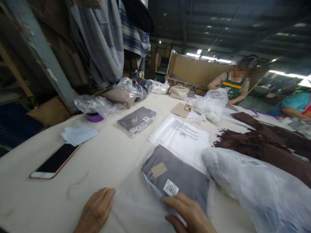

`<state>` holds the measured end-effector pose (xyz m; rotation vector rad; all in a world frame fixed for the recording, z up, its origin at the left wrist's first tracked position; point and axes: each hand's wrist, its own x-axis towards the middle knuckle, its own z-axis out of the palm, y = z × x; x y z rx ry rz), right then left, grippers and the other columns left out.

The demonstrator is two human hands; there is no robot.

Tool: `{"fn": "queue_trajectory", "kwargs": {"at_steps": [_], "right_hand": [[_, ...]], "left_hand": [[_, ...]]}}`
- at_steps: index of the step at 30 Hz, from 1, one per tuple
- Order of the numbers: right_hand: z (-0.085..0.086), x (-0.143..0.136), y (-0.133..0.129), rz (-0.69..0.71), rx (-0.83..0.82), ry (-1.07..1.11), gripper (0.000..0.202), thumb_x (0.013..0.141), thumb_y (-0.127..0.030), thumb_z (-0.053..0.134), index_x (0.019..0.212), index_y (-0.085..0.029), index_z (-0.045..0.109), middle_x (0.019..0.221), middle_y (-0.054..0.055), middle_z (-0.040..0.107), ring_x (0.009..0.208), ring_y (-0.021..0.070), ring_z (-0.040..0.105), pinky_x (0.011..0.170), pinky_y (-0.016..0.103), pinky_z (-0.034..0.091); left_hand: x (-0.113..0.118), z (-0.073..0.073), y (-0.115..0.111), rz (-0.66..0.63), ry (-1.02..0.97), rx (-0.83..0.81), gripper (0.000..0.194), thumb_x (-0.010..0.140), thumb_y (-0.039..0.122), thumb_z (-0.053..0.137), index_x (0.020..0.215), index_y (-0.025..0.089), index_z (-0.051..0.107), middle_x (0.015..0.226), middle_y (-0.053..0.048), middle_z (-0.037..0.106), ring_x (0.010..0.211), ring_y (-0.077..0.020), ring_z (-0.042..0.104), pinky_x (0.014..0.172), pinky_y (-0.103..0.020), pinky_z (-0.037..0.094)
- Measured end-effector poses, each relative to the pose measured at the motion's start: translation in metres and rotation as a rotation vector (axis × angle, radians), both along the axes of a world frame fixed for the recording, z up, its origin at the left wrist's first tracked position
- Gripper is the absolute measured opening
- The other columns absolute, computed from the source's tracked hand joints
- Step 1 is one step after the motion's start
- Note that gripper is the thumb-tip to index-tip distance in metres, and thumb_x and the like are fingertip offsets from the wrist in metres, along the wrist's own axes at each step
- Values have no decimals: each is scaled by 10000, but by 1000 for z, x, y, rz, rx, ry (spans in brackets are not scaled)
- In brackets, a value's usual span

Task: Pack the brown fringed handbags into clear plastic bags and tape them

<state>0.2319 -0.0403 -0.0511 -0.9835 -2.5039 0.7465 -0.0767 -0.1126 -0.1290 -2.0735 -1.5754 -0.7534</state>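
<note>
A folded grey cloth [189,176] with a brown tag [159,170] and a barcode sticker [171,187] lies inside a clear plastic bag [136,197] at the front middle of the table. My left hand [96,210] is at the bag's left edge, fingers curled together; whatever they pinch is too small to make out. Over the lower edge of the grey cloth, my right hand [186,212] has its thumb and fingers apart and holds nothing. Behind the cloth lies a stack of white printed bags [182,132].
A phone [57,160] and pale sheets [79,132] lie left. Farther back is a packed grey cloth [137,119]. Right are a filled plastic bag [252,178] and brown fringed cloth [243,139]. A person [234,84] stands across the table; another person's arm [293,110] shows far right.
</note>
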Motion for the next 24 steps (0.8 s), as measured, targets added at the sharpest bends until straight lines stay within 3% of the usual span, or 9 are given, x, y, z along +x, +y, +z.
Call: {"fn": "queue_trajectory", "kwargs": {"at_steps": [2, 5, 7, 10, 12, 14, 18, 22, 24], "right_hand": [[17, -50, 36, 241, -24, -140, 521, 757, -151, 571, 1268, -230, 501, 1259, 78, 564, 1190, 204, 481, 1019, 361, 366], [18, -127, 85, 491, -89, -408, 739, 634, -166, 698, 1324, -214, 438, 1365, 104, 468, 1272, 229, 392, 1090, 426, 248], [9, -165, 109, 542, -124, -515, 809, 524, -185, 781, 1280, -223, 494, 1330, 116, 500, 1231, 272, 439, 1065, 472, 276], [-3, -197, 129, 512, -145, -616, 773, 398, -210, 843, 1138, -209, 617, 1183, 135, 604, 1125, 346, 520, 958, 502, 377], [-8, -208, 138, 465, -172, -669, 751, 332, -223, 861, 1056, -208, 659, 1029, 112, 673, 1034, 362, 573, 910, 515, 397], [-10, -217, 146, 430, -229, -701, 667, 256, -215, 864, 902, -214, 695, 824, 41, 702, 889, 317, 632, 865, 467, 429], [-9, -226, 162, 423, -409, -687, 385, 158, -184, 831, 420, -203, 549, 433, -84, 545, 516, 143, 567, 571, 247, 454], [10, -208, 174, 376, -549, -593, 309, 289, -157, 797, 323, -198, 493, 304, -103, 418, 386, 81, 420, 442, 219, 347], [31, -189, 179, 303, -603, -506, 217, 403, -167, 767, 369, -182, 553, 317, -88, 439, 376, 80, 401, 426, 227, 315]], "left_hand": [[0, -2, 1, 36, -17, 20, 256, 895, 83, 312, 897, 136, 562, 742, -32, 615, 659, -136, 600, 641, -238, 465], [-2, -5, 3, 70, -52, 58, 276, 896, 58, 297, 942, 129, 559, 739, -31, 624, 652, -128, 603, 632, -225, 474], [-6, -6, 7, 89, -90, 80, 278, 904, 59, 299, 973, 130, 558, 736, -30, 627, 640, -125, 600, 624, -220, 479], [-16, -5, 19, 115, -167, 107, 266, 908, 71, 316, 979, 143, 562, 741, -28, 635, 637, -126, 605, 619, -218, 489], [-24, -2, 31, 121, -212, 122, 265, 902, 73, 322, 970, 150, 566, 751, -27, 643, 646, -129, 613, 620, -219, 493], [-32, 4, 46, 104, -256, 134, 264, 898, 78, 324, 956, 152, 570, 755, -25, 649, 647, -130, 615, 617, -222, 494], [-41, 23, 78, 20, -356, 119, 248, 904, 98, 345, 926, 162, 584, 743, -13, 657, 648, -129, 617, 618, -224, 492], [-42, 35, 93, 0, -445, 43, 211, 916, 170, 377, 928, 184, 588, 756, -2, 663, 670, -117, 632, 639, -202, 505], [-43, 35, 90, 46, -679, -73, 165, 895, 276, 464, 976, 182, 572, 757, -8, 659, 657, -125, 633, 635, -210, 518]]}}
